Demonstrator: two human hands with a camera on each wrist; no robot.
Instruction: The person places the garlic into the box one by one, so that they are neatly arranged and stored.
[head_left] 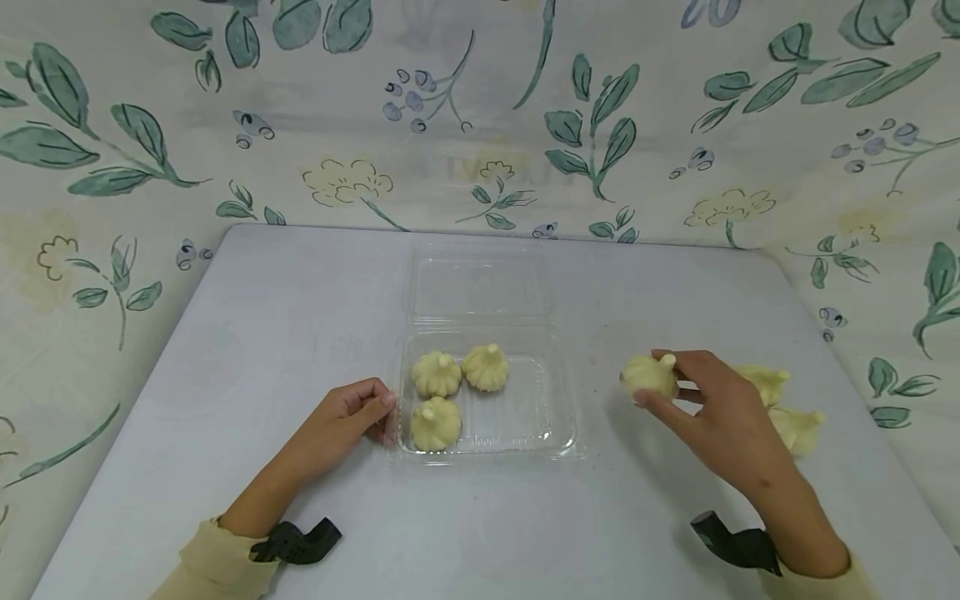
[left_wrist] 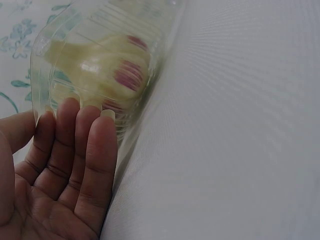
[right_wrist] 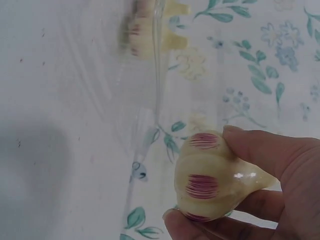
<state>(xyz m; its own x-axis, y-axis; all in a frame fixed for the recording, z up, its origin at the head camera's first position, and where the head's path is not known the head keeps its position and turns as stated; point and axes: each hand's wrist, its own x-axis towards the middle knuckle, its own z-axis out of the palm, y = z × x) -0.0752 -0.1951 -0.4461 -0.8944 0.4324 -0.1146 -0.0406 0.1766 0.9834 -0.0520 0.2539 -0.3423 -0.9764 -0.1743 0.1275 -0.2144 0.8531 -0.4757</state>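
In the head view, an open clear plastic clamshell container lies on the table with three garlic bulbs in its left part. My left hand holds the container's left rim; the left wrist view shows its fingers against the outer wall, a garlic bulb behind the plastic. To the right of the container, my right hand holds a garlic bulb above the table. In the right wrist view, thumb and fingers grip this cream bulb, which has purple streaks.
Two more garlic bulbs lie on the table to the right, partly behind the right hand. The container's lid is folded back away from me. A white table is backed by a leaf-patterned cloth.
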